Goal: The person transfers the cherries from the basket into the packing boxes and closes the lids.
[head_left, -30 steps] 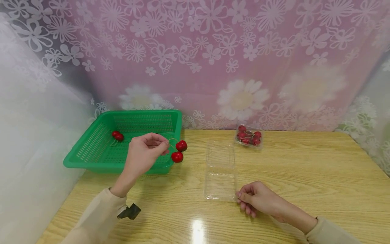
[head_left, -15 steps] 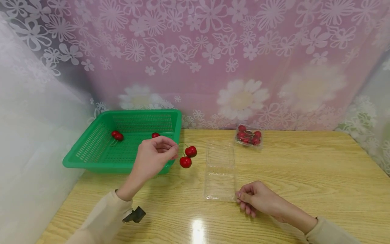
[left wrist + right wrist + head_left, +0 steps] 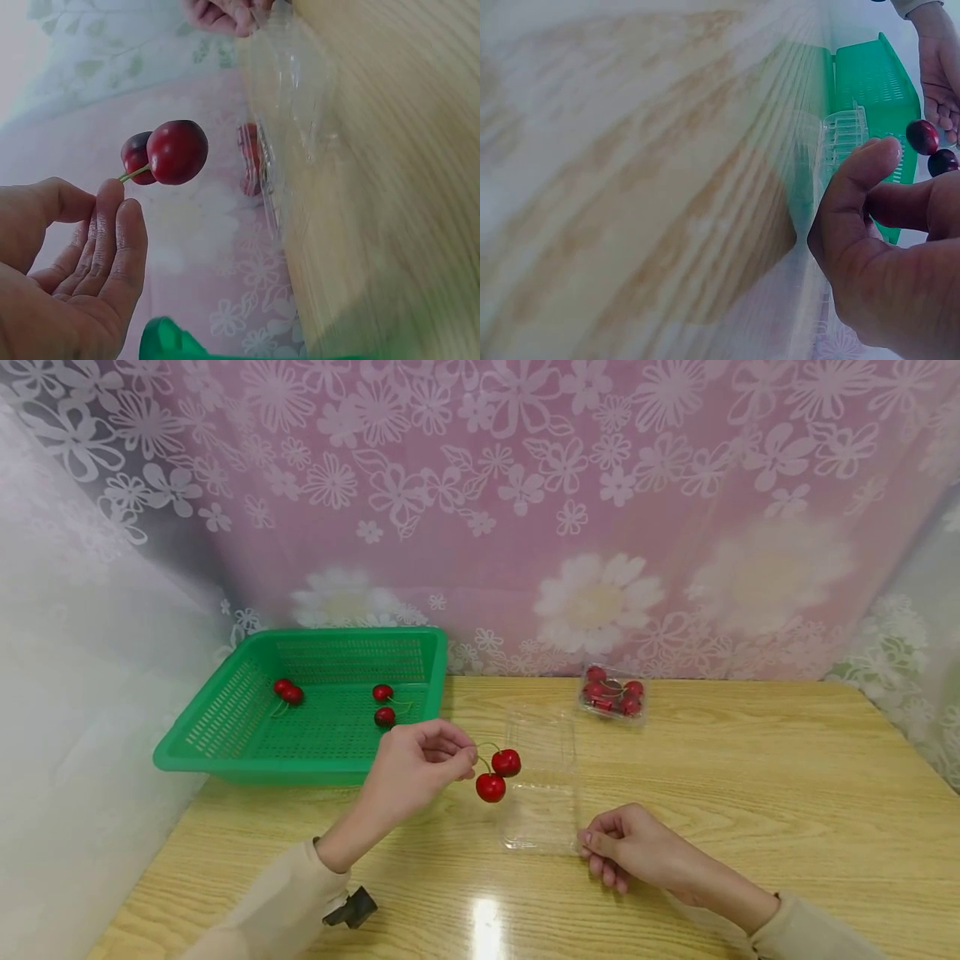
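Between thumb and fingertips, my left hand [image 3: 420, 770] pinches the green stems of a pair of red cherries [image 3: 491, 787]. The two fruits hang in the air, overlapping the left side of an unfolded clear plastic box [image 3: 542, 843] in the head view. In the left wrist view the cherries [image 3: 178, 152] stick out past the fingertips, well above the wood. My right hand [image 3: 637, 847] rests at the box's near right corner, thumb and forefinger pinching its edge, the other fingers curled below.
A green basket [image 3: 300, 767] stands at the left, holding one cherry pair [image 3: 288, 692] at its left and another [image 3: 384, 717] at its right. Behind the unfolded box, to the right, sits a clear box of cherries [image 3: 613, 693]. A flowered curtain [image 3: 480, 527] hangs along the table's back edge.
My left hand has carried the cherry pair rightward and nearer, from over the basket's right rim to the unfolded box's left side. The right hand has stayed put.
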### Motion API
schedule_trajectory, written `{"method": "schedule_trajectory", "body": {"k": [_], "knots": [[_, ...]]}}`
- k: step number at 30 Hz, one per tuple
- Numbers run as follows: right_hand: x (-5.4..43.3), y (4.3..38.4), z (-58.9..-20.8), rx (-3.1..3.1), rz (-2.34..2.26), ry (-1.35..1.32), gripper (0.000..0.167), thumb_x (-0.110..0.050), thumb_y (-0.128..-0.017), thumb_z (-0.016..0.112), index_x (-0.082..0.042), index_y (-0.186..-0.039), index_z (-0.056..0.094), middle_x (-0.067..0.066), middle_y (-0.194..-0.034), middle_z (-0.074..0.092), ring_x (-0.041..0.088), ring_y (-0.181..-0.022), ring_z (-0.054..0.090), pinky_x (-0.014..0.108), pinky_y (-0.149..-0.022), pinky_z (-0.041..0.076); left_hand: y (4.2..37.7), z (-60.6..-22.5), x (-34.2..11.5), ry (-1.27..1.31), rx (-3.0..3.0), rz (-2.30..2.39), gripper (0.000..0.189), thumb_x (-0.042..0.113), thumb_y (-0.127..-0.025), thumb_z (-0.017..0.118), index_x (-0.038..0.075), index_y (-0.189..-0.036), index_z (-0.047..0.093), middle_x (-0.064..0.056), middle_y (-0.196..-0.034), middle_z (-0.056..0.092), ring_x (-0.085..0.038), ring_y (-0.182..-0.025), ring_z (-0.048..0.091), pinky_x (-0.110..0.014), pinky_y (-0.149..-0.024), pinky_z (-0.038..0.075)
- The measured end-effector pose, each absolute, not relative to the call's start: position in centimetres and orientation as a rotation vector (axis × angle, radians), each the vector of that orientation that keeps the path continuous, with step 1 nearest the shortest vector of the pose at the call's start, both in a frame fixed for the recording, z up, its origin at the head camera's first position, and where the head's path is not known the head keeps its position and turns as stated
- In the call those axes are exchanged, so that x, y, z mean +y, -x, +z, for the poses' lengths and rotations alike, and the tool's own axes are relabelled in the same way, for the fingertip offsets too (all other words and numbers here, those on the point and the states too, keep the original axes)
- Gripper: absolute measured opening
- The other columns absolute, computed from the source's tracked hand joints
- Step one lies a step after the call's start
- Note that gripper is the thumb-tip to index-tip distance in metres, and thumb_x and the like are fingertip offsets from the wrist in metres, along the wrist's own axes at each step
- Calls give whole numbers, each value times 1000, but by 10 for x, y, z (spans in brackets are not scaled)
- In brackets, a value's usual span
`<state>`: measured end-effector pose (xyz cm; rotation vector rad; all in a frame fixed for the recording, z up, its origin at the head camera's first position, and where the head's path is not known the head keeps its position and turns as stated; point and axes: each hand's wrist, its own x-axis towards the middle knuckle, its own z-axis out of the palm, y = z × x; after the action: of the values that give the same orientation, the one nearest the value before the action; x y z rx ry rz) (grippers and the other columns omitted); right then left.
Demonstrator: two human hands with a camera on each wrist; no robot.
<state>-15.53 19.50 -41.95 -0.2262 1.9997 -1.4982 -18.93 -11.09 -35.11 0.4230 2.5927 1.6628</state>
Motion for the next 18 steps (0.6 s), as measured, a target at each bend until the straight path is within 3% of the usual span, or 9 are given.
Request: {"method": "schedule_trajectory", "body": {"k": [12,18], "knots": [[193,155,-421,2017,-1480,206,28,-16,-108,50,4,-95,65,2,-73,65,9,-62,58,20,-53,51,186,-361,-94,-445,2524,1644,3,14,-92,74,12,-94,75,-2,-83,77,-12,-74,74,-27,-70,58],[193,155,-421,2011,-1483,208,28,-16,-109,50,4,-96,64,3,-74,65,9,-62,58,21,-53,50,188,-374,-84,-511,2504,1650,5,12,-91,73,9,-93,75,-5,-82,77,-22,-75,75,-25,-66,58]]}}
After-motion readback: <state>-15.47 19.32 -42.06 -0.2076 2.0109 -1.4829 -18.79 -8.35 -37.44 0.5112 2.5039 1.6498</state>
